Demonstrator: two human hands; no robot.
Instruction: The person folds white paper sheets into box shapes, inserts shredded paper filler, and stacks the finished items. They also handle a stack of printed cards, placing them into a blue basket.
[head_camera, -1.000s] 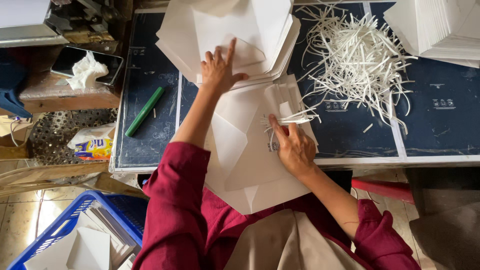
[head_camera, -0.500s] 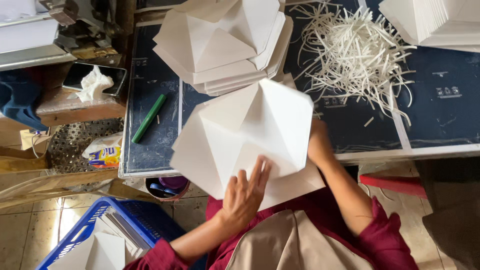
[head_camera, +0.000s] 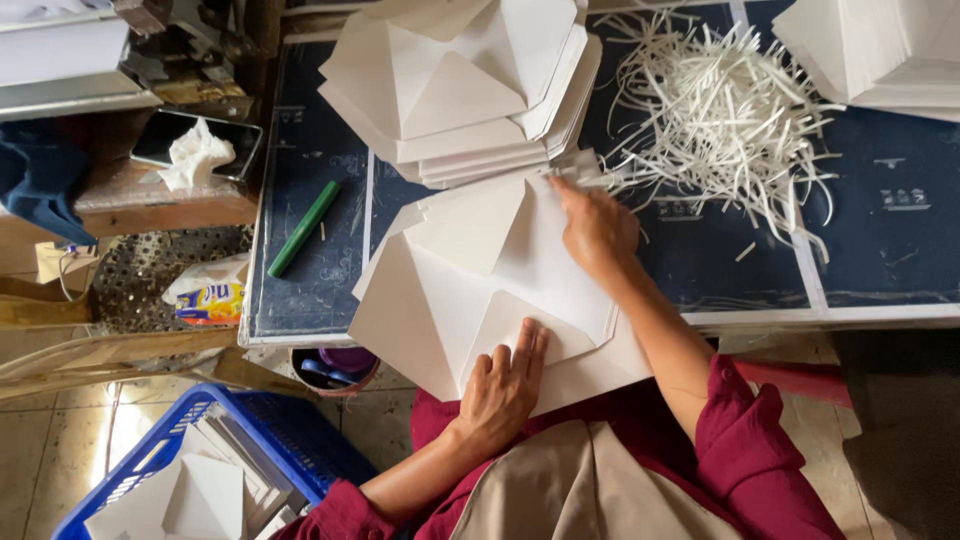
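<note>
A white envelope blank with its flaps partly folded lies at the near edge of the dark blue table, on top of more white sheets. My left hand presses flat on its lower flap, fingers together. My right hand rests on the blank's upper right corner and pinches a thin white paper strip there. Just beyond sits a stack of folded white envelope blanks.
A heap of white paper strips covers the table's middle right. Another white stack is at the far right. A green marker lies at the left. A blue basket with envelopes stands on the floor, lower left.
The top blank now lies with flaps folded inward. My left hand slid onto its lower flap. My right hand came out from under the sheet to its upper right corner.
</note>
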